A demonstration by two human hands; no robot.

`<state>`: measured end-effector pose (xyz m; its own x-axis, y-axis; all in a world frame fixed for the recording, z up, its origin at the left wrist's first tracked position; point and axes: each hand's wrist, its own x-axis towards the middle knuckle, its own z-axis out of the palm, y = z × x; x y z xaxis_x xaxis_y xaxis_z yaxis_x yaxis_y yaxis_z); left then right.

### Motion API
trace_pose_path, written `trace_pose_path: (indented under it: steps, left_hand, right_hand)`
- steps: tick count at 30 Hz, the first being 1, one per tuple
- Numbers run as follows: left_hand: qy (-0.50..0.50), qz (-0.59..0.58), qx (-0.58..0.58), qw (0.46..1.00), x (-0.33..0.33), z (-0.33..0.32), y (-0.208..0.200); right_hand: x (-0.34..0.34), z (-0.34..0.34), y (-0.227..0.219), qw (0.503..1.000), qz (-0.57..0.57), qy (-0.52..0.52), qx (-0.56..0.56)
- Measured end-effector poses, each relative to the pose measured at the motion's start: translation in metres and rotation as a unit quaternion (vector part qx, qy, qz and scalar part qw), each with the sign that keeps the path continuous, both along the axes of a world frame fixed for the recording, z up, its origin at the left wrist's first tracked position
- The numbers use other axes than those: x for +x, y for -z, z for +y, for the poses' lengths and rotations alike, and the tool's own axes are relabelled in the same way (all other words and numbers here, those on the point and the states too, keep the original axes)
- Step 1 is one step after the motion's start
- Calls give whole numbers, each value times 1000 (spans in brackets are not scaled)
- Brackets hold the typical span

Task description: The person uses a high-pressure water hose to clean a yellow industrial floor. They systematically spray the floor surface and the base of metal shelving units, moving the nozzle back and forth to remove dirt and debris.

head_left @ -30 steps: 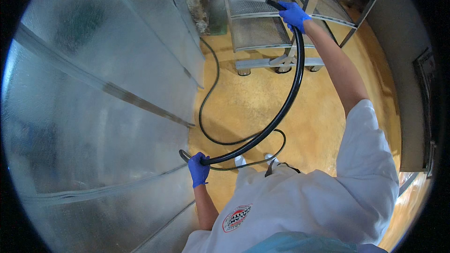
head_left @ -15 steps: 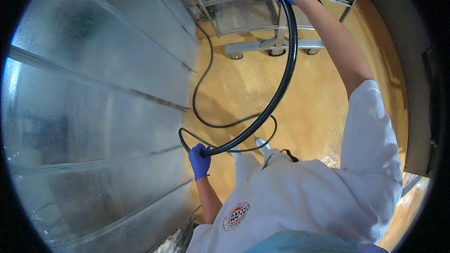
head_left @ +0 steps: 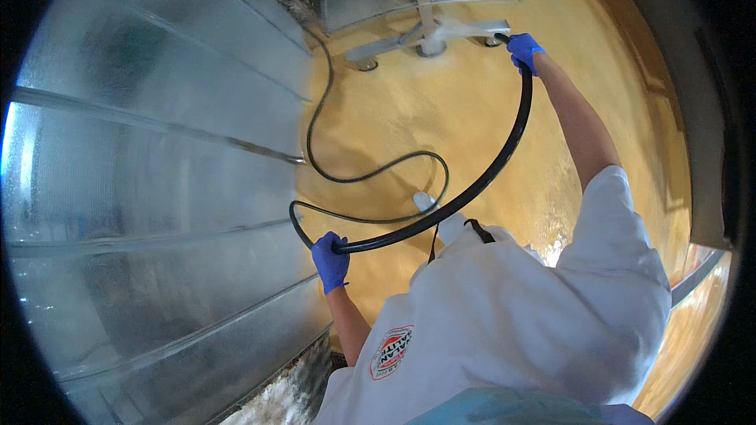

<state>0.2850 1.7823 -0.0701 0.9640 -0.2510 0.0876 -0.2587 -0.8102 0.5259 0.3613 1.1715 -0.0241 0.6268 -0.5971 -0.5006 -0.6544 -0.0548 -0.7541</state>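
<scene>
A long black hose [head_left: 482, 182] runs in a wide curve between my two hands. My right hand [head_left: 525, 53], in a blue glove, is closed around the hose close to its front end, at far right of the rack's foot. From that end a pale spray reaches left onto the metal base [head_left: 378, 49] of a wheeled rack. Low on the left, my left hand [head_left: 331, 261], also blue-gloved, grips the hose further back. Behind it the hose bends round and trails along the floor toward the far wall.
Shiny metal panels [head_left: 157, 189] form a wall close on my left. The mesh-shelved rack [head_left: 366, 0] stands at the far end on a wet yellowish floor [head_left: 378, 126]. A dark panel [head_left: 669, 71] rises on the right. Loose hose loops lie near my white boot [head_left: 425, 201].
My right hand has come down from the rack's shelves and to the right, with the spray now at the base. My left hand has hardly moved. The rack sits higher in view.
</scene>
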Motion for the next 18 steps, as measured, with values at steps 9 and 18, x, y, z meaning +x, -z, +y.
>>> trace_pose_path:
  steps: [9,18]
  left_hand:
    - [20,-5,12,1000,-97,24,16]
    - [18,-18,2,1000,-140,17,21]
  right_hand:
    - [-123,24,15,991,-77,98,52]
    - [-196,26,17,979,-125,146,60]
